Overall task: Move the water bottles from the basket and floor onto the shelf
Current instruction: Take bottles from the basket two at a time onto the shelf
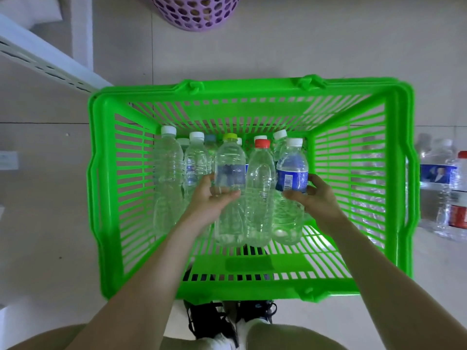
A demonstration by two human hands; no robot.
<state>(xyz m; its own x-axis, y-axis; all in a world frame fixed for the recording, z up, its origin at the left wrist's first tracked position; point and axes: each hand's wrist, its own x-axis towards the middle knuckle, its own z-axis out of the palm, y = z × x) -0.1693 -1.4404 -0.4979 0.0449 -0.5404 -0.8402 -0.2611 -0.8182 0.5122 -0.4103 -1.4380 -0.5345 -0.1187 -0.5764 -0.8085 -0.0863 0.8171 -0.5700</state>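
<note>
- White slotted metal shelf is showing at the upper left, just beyond the basket's far-left corner; no bottle is sitting on the part in view.
- Purple perforated plastic bin is standing at the top edge, not part of the job.
- Bright green slatted plastic basket is sitting on the tiled floor, holding a cluster of clear plastic water bottles, roughly ten, bunched against the far wall.
- Tall white-capped clear bottle is standing leftmost in the cluster, untouched.
- Left hand is wrapping fingers and thumb round the middle of the lime-capped clear bottle, at its dark label.
- Red-capped clear bottle is standing between the two held ones, touching both, not gripped.
- Right hand is curling round the blue-labelled white-capped bottle, just below the label.
- Cannot tell whether either held bottle is already off the basket floor.
- More clear bottles are lying or standing on the floor beyond the basket's right wall, well apart from both hands.
- Step: picking up, one bottle per hand, inside the basket.
- Next move, judging: lifting both straight up clear of the rim without dragging the red-capped one over, then swinging left and forward to the shelf.
</note>
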